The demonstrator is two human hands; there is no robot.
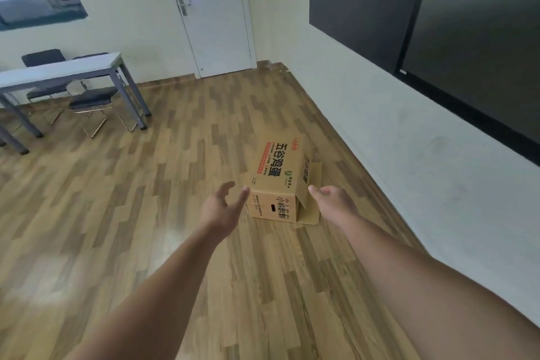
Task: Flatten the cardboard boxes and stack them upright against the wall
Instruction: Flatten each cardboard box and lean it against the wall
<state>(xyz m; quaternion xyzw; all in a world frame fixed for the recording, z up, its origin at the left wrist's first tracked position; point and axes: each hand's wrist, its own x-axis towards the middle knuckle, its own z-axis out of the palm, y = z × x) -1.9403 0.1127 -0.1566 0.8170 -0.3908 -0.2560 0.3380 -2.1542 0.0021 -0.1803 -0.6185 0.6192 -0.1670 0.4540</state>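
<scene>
A brown cardboard box (279, 172) with black and red printed characters lies on its side on the wooden floor (181, 184), near the white wall (394, 149) on the right. Its flaps on the right side stick out onto the floor. My left hand (223, 206) reaches toward the box's near left corner with fingers spread, a fingertip just at the corner edge. My right hand (334, 202) is stretched out at the box's near right side, fingers apart, holding nothing.
A grey table (62, 69) with dark chairs (92, 101) stands at the back left. A white door (216, 12) is in the far wall. Dark panels (438, 17) hang on the right wall above the box.
</scene>
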